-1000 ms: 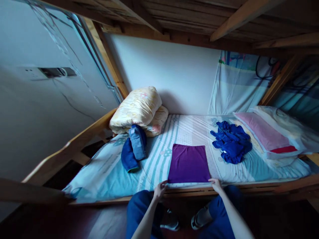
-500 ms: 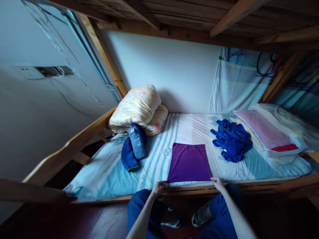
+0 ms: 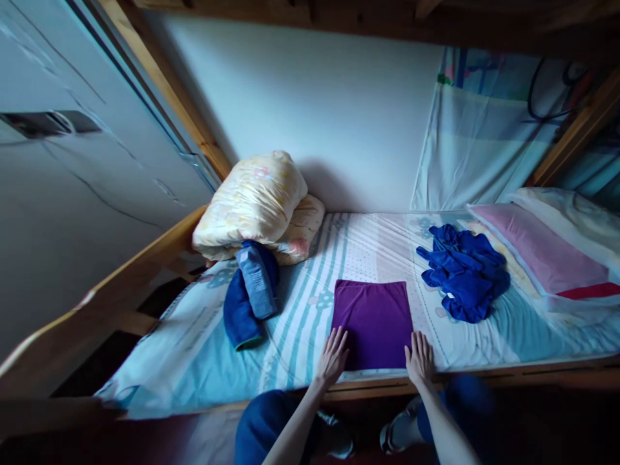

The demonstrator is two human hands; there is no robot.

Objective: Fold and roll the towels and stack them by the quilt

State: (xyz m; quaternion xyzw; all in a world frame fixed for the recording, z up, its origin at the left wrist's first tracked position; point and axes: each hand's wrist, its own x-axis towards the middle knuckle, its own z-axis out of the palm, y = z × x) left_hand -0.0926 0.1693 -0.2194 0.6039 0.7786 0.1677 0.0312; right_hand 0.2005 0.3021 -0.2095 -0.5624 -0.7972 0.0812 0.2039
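Observation:
A purple cloth (image 3: 372, 316) lies flat, roughly square, near the front edge of the lower bunk mattress (image 3: 290, 349). My left hand (image 3: 332, 354) rests palm down with fingers extended over the cloth's left edge. On the opposite side, my right hand (image 3: 419, 356) lies flat at the cloth's right edge, its fingers also stretched out. Neither hand grips anything. To the right is a crumpled dark blue garment (image 3: 462, 271). On the left, a rolled grey-blue cloth (image 3: 258, 284) lies across a folded dark blue cloth (image 3: 238, 316).
A cream folded quilt (image 3: 256, 200) sits at the back left. A pink pillow (image 3: 537, 248) in a clear cover lies at the right end. The wooden bed rail (image 3: 111, 281) borders the left, and the upper bunk beam (image 3: 339, 22) runs overhead.
Both hands have let go of the cloth's near corners and now lie flat along its sides, farther onto the bed. My view has moved closer and tilted downward.

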